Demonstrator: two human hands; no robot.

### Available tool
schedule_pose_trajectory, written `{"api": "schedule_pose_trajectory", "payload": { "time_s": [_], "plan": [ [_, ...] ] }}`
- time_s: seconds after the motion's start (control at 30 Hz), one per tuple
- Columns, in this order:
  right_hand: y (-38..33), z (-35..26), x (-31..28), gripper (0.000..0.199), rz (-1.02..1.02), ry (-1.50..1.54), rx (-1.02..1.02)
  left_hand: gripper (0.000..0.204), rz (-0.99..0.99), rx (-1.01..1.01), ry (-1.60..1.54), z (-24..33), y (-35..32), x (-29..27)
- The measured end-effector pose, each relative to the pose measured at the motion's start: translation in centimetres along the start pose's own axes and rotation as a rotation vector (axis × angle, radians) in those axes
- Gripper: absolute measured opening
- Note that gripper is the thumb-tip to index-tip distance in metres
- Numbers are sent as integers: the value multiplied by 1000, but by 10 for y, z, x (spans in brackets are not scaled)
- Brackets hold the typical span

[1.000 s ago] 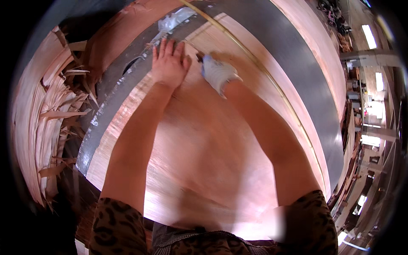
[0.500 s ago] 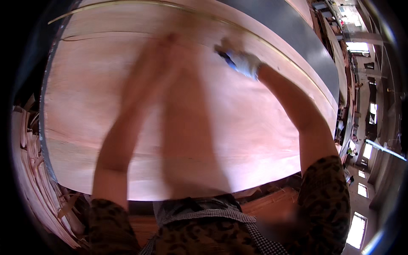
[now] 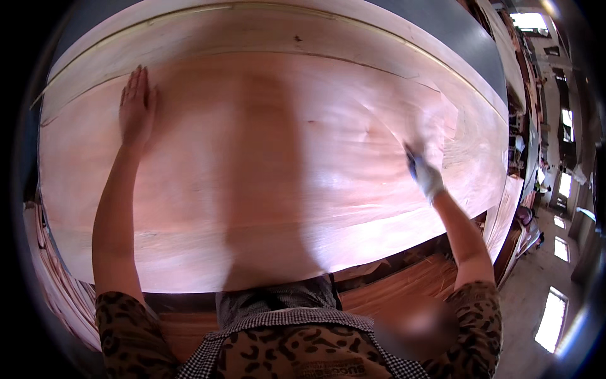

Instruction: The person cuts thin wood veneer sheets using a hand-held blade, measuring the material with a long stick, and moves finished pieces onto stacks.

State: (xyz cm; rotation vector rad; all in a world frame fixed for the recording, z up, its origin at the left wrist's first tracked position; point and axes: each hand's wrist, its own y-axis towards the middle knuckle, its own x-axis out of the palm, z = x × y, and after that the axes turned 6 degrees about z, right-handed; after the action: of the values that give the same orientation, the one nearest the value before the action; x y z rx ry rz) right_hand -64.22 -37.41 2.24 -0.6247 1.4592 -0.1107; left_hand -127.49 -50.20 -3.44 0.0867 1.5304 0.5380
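Observation:
A large pinkish wood veneer sheet [image 3: 189, 170] spreads out in front of me. Near its far left edge, my bare left hand [image 3: 136, 107] lies flat with the fingers stretched out. My right hand [image 3: 427, 177], in a pale glove with a dark blue patch, is at the sheet's right part. Motion blur smears its fingers, so whether they grip anything is unclear. Creases run through the veneer beside that hand, and a torn-looking veneer edge [image 3: 449, 114] shows just beyond it. My shadow falls across the middle of the sheet.
A long thin yellowish strip [image 3: 233, 6] curves along the far side, with a dark grey surface [image 3: 435, 31] behind it. Stacked veneer [image 3: 53, 284] stands at the left. Reddish-brown sheets [image 3: 404, 284] lie below the near edge. More boards and windows are at the right.
My left hand has gone from the middle to the far left and now rests flat. The right hand has moved right and nearer to me. The veneer's creases and far edge now show.

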Motion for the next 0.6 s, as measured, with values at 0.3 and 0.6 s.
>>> {"api": "schedule_pose_trajectory", "payload": {
  "time_s": [0.3,0.6],
  "plan": [
    [-110,3,32,25,525,132,311,50,-21,8,17,-22,-4,16],
    [-116,-363,52,23,337,321,-500,38,-50,-249,-908,-53,-105,-92]
  ]
}}
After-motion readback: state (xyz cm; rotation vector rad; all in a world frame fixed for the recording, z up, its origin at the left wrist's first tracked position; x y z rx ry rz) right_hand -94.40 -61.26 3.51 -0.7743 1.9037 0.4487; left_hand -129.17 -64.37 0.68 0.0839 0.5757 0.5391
